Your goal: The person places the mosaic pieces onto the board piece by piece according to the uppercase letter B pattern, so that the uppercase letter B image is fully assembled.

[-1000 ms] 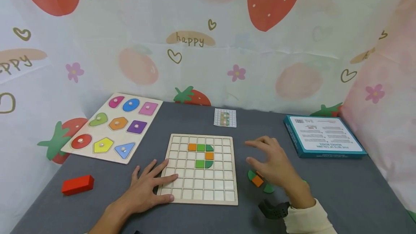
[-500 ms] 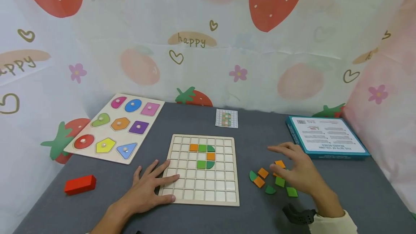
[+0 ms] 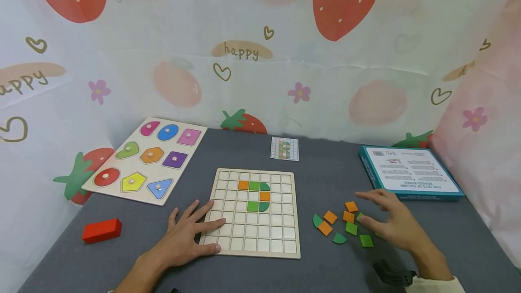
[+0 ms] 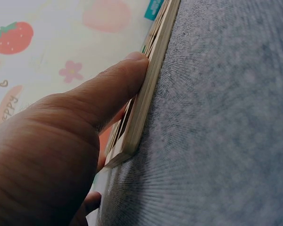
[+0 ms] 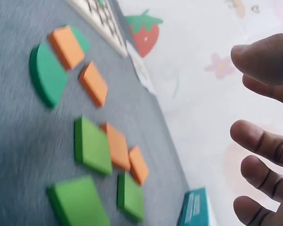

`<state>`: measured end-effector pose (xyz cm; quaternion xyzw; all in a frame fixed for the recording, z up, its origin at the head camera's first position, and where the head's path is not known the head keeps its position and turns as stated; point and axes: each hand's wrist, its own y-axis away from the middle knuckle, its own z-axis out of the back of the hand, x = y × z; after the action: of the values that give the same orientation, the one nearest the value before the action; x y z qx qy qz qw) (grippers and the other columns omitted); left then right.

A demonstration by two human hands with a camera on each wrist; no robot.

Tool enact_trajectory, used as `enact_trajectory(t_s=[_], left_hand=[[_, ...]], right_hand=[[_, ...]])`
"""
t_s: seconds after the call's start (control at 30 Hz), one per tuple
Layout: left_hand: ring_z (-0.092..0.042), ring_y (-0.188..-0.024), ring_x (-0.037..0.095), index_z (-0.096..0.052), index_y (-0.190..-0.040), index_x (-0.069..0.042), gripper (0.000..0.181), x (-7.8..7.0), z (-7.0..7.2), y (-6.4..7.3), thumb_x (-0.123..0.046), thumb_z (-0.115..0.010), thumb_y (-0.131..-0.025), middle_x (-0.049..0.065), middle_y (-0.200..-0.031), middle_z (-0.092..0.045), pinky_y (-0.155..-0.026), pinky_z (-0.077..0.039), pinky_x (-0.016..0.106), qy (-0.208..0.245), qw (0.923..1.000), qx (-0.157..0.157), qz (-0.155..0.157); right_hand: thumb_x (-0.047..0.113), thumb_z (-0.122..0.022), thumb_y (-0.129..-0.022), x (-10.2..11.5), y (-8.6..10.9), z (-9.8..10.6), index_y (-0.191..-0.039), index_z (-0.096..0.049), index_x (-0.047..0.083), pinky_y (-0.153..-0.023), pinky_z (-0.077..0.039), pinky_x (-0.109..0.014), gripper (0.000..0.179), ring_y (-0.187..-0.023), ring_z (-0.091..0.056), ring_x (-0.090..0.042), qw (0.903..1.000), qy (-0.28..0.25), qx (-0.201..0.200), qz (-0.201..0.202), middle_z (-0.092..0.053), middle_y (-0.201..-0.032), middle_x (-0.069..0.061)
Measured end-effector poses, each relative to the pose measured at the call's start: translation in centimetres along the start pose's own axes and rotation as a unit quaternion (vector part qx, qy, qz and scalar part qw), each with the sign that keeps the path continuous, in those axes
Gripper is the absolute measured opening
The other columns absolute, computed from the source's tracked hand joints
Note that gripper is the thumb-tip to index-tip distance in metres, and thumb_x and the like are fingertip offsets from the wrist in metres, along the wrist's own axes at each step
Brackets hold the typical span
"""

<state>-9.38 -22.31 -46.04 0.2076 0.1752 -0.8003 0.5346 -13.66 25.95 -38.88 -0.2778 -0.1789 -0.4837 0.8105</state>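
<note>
A wooden grid board [image 3: 277,232] lies in the middle of the table, with several orange and green pieces set in its upper cells. My left hand [image 3: 185,234] rests on the board's left edge, fingers spread; in the left wrist view the thumb [image 4: 118,77] lies along the board's rim [image 4: 148,94]. Over the right end of a loose group of pieces hovers my right hand [image 3: 400,220], fingers apart and holding nothing. That group has orange squares [image 3: 330,216], green squares [image 3: 366,241] and dark green quarter rounds [image 3: 339,238]. The right hand partly covers some green pieces.
A small pattern card [image 3: 284,148] lies behind the board. At back left is a knobbed shape puzzle [image 3: 151,155]; a red block [image 3: 101,230] sits in front of it. A teal box [image 3: 411,173] stands at back right. A printed curtain [image 3: 325,80] backs the table.
My right hand has moved rightward from beside the board, uncovering more of the loose orange and green pieces. The left hand stays on the board. The head view shifts slightly.
</note>
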Motion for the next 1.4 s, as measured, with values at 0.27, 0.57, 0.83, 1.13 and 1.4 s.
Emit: enact_trajectory(t_s=[0.27, 0.57, 0.83, 1.13, 1.4], left_hand=[[-0.014, -0.14, 0.043, -0.06, -0.134, -0.032, 0.063, -0.1, 0.0, -0.1, -0.063, -0.067, -0.079, 0.004, -0.156, -0.028, -0.097, 0.005, 0.072, 0.006, 1.0, 0.002, -0.004], [-0.014, -0.14, 0.044, -0.061, -0.134, -0.031, 0.063, 0.0, 0.1, -0.1, -0.062, -0.068, -0.079, 0.006, -0.156, -0.028, -0.097, 0.005, 0.072, 0.009, 0.9999, -0.001, -0.008], [-0.013, -0.141, 0.043, -0.06, -0.134, -0.033, 0.064, 0.2, -0.2, -0.2, -0.064, -0.067, -0.078, 0.004, -0.156, -0.028, -0.097, 0.006, 0.071, 0.01, 0.9999, -0.003, -0.006], [-0.013, -0.141, 0.043, -0.059, -0.135, -0.034, 0.065, 0.3, -0.2, -0.1, -0.065, -0.066, -0.079, 0.003, -0.156, -0.027, -0.097, 0.006, 0.072, 0.01, 0.9999, 0.003, -0.005], [-0.013, -0.141, 0.043, -0.06, -0.135, -0.034, 0.065, 0.2, -0.2, 0.0, -0.066, -0.066, -0.078, 0.003, -0.156, -0.028, -0.097, 0.006, 0.072, 0.007, 1.0, 0.005, 0.001]], right_hand=[[0.018, -0.075, -0.086, -2.3, 1.4, 0.7, -0.131, -0.059, 0.007, -0.074, -0.042, -0.055, 0.049, -0.098, -0.047, -0.031, 0.9989, 0.006, 0.027, -0.039, -0.054, -0.117, -0.011], [0.022, -0.076, -0.086, -4.0, 2.3, 1.2, -0.133, -0.057, 0.007, -0.074, -0.044, -0.058, 0.053, -0.103, -0.05, -0.037, 0.9947, 0.011, 0.061, -0.083, -0.053, -0.124, -0.015], [0.023, -0.081, -0.079, -5.2, 3.0, 0.9, -0.131, -0.059, 0.007, -0.08, -0.039, -0.066, 0.059, -0.113, -0.044, -0.046, 0.9885, 0.025, 0.093, -0.117, -0.051, -0.126, -0.023], [0.026, -0.082, -0.078, -6.1, 3.5, 0.6, -0.126, -0.063, 0.008, -0.079, -0.041, -0.062, 0.055, -0.108, -0.047, -0.043, 0.9835, 0.043, 0.104, -0.142, -0.051, -0.122, -0.021], [0.012, -0.083, -0.075, -6.4, 3.5, 0.0, -0.105, -0.072, 0.011, -0.079, -0.041, -0.059, 0.032, -0.101, -0.048, -0.039, 0.9903, 0.048, 0.084, -0.1, -0.053, -0.109, -0.013]])
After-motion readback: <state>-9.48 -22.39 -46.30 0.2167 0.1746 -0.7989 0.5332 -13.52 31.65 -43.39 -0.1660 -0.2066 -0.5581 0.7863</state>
